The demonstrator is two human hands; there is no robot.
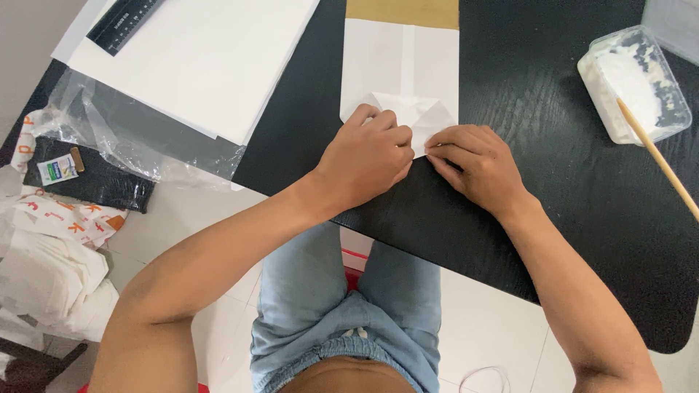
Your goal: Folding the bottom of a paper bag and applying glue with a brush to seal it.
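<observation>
At centre frame, the left hand (368,156) and right hand (477,164) press curled fingers onto the folded white paper (400,69), hiding its near edge; its far end runs off the frame's top.

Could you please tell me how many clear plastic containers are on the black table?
2: one holding white paste with a wooden stick in it at the right, and a second container cut off at the top right corner. Others may lie outside the view.

Two hands (368,156); one folded paper (400,69); one ruler (124,22); one plastic tub (633,84).
</observation>
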